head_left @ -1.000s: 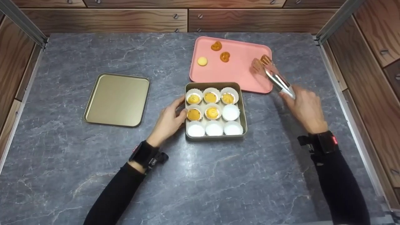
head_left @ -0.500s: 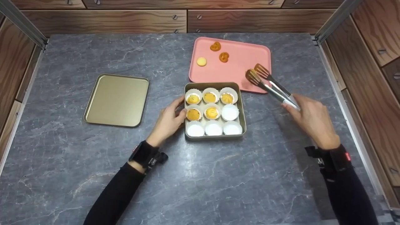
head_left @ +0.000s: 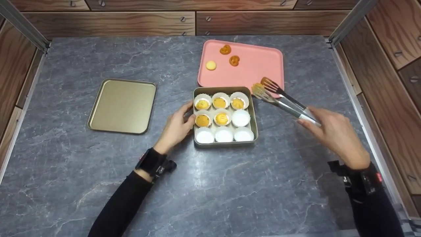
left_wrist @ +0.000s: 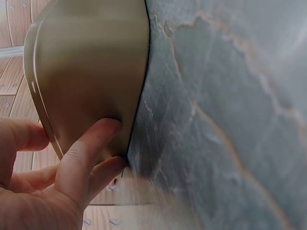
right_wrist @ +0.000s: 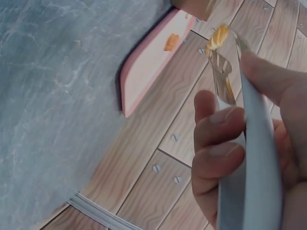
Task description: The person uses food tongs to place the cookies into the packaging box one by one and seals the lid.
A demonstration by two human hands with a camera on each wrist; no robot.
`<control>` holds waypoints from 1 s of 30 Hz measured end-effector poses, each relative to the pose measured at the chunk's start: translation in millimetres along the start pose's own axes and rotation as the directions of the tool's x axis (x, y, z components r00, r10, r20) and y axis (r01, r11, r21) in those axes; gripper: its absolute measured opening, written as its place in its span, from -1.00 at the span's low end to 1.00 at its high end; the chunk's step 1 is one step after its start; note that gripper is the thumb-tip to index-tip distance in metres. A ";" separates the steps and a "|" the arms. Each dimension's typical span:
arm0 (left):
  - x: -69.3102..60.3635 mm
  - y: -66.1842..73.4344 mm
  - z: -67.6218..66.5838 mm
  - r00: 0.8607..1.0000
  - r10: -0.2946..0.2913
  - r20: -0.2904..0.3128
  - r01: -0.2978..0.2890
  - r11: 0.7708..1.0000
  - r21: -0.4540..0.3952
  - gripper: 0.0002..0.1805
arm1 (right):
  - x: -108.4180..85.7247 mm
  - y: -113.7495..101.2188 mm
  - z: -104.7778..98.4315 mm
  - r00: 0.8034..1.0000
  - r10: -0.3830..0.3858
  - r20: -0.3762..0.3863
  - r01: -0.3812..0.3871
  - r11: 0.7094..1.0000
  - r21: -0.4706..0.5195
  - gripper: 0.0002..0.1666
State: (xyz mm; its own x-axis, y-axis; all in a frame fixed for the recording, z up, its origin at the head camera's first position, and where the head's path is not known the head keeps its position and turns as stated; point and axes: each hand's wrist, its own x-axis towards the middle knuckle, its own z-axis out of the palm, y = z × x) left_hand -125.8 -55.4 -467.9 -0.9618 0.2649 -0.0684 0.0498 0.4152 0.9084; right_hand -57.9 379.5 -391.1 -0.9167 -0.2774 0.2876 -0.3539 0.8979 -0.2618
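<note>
My right hand (head_left: 342,136) grips metal serving tongs (head_left: 289,107) with slotted ends. Between the tong tips is a small yellow-orange baked piece (right_wrist: 218,37), held over the front edge of the pink tray near the tin's back right corner. My left hand (head_left: 176,128) rests at the left side of a square gold tin (head_left: 256,131), its fingers touching the outer wall, as the left wrist view shows. Several white paper cups (head_left: 240,118) fill the tin. The back-row cups and two middle-row cups hold yellow cookies (head_left: 222,118); the other cups show only white.
On the pink tray (head_left: 256,62) behind the tin lie two brown pretzels (head_left: 234,61) and a round pale yellow cookie (head_left: 211,65). A gold tin lid (head_left: 123,107) lies on the grey marbled table (head_left: 197,191) at left. Wood-patterned panels (head_left: 105,23) edge the table.
My right hand has drawn the tongs towards me from the tray's right end, carrying the baked piece leftwards to the tin's back right corner. My left hand has stayed at the tin.
</note>
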 end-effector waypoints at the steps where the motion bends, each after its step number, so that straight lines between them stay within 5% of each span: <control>1: -0.1 0.2 -0.1 1.000 -0.001 0.001 0.001 1.000 -0.003 -0.36 | -1.0 -1.0 -1.7 1.000 -0.014 0.007 0.014 1.000 -0.001 -0.52; 20: 1.1 0.9 0.7 1.000 0.003 -0.016 -0.003 1.000 -0.014 -0.38 | -2.1 -33.6 -14.0 0.966 -0.235 0.110 0.247 0.962 -0.116 -0.43; 30: 0.7 3.5 5.8 0.994 0.041 -0.105 -0.031 0.995 0.093 -0.37 | 6.7 -58.9 -24.0 0.954 -0.271 0.130 0.295 0.928 -0.228 -0.35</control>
State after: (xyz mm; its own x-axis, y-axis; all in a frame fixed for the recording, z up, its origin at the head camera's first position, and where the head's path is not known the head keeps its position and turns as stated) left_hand -124.7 -48.7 -467.1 -0.9820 0.1884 0.0127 0.1045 0.4862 0.8676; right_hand -38.8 333.0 -351.6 -0.8022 -0.5526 0.2260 -0.5565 0.8292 0.0520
